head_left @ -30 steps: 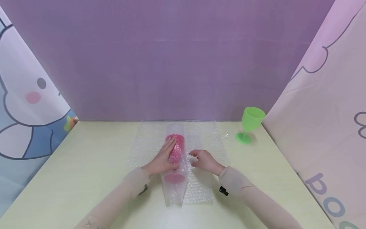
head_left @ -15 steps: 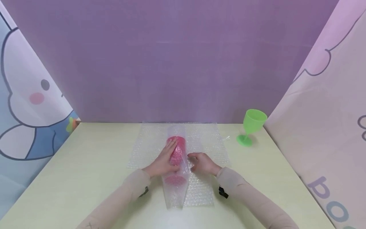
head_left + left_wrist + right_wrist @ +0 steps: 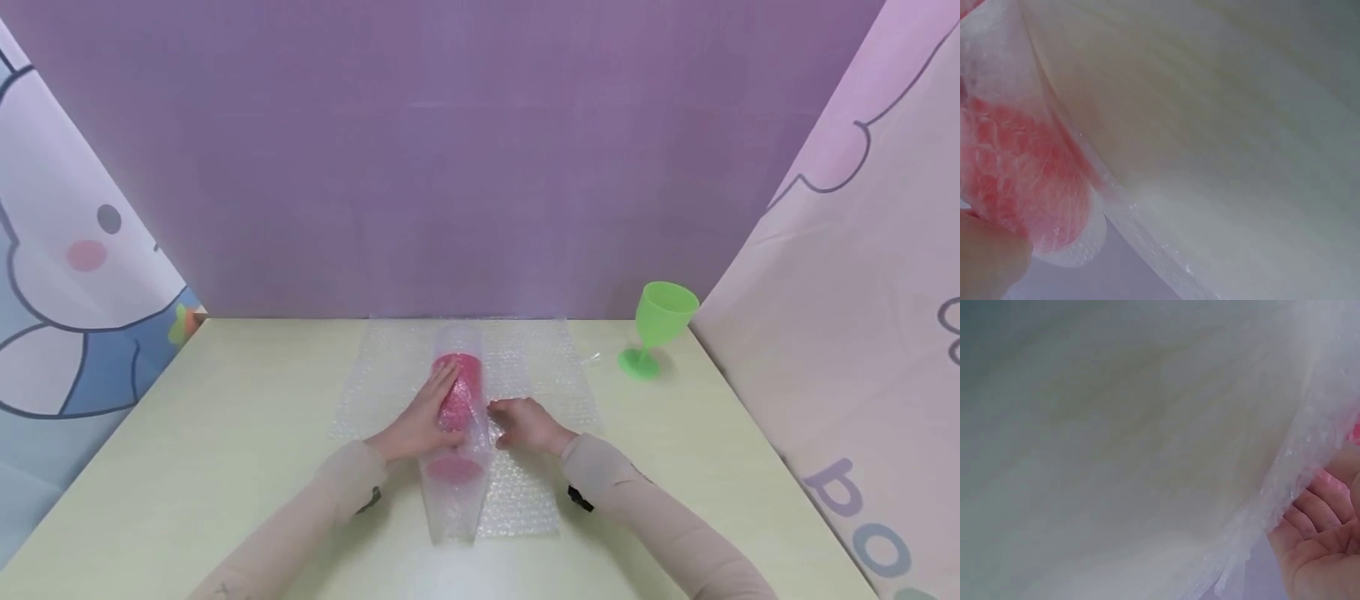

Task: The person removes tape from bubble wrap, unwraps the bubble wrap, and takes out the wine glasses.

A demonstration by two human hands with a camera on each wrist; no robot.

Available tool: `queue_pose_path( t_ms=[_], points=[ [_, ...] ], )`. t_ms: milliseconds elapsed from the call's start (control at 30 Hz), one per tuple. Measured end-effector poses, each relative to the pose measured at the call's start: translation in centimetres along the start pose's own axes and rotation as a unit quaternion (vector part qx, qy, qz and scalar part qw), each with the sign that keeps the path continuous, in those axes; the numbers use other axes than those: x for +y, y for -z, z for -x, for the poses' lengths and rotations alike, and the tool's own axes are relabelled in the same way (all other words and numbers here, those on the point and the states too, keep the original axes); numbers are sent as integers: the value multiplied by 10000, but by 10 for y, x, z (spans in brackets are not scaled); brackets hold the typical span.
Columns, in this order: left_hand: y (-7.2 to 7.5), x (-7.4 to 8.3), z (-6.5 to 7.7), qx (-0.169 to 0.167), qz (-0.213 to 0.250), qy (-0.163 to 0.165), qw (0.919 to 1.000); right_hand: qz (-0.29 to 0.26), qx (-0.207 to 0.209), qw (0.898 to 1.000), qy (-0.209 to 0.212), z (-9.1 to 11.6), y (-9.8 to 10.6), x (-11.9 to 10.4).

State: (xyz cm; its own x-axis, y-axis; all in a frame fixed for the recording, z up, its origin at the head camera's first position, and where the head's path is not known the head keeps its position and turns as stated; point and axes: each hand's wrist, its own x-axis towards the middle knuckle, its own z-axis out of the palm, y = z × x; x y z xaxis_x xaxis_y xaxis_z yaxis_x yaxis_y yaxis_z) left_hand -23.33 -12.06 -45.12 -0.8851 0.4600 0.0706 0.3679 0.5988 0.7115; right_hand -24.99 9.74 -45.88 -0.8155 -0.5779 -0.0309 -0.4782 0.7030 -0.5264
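Note:
A pink goblet (image 3: 467, 398) lies on its side, rolled in clear bubble wrap (image 3: 519, 500), its base toward me. My left hand (image 3: 416, 427) rests across it from the left, with extended fingers along the bowl and the thumb near the stem. In the left wrist view, the pink bowl (image 3: 1029, 181) shows through the wrap beside part of the left hand (image 3: 988, 262). My right hand (image 3: 532, 427) touches the right side of the roll with bent fingertips, thumb apart from the index finger. The right wrist view shows the right hand (image 3: 1325, 550) against the wrap's edge.
A light green goblet (image 3: 663, 315) stands upright at the back right of the pale table (image 3: 247, 433). Flat bubble wrap spreads to both sides of the roll. A purple backdrop (image 3: 480, 167) borders the table's back edge, and patterned cloths hang on both sides.
My right hand has moved a little left, from beside the rolled goblet to touching the wrap. The left hand stays on the goblet. The head view has shifted slightly.

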Motion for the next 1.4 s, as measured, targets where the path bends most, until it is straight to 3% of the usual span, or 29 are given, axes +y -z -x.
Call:
queue_pose_path(
  t_ms=[567,833,1033,1400],
  points=[
    [14,-6,11,-19,284,-22,9996,-289,11,9993,-257,2,5,-4],
    [18,-17,17,54,400,27,9992,-673,114,9975,-190,4,1,-2],
    [22,-27,24,108,564,166,9982,-681,96,9973,-265,4,-1,-2],
    [33,-33,36,176,784,116,9967,-709,27,9969,-352,4,-3,0]
  ],
)
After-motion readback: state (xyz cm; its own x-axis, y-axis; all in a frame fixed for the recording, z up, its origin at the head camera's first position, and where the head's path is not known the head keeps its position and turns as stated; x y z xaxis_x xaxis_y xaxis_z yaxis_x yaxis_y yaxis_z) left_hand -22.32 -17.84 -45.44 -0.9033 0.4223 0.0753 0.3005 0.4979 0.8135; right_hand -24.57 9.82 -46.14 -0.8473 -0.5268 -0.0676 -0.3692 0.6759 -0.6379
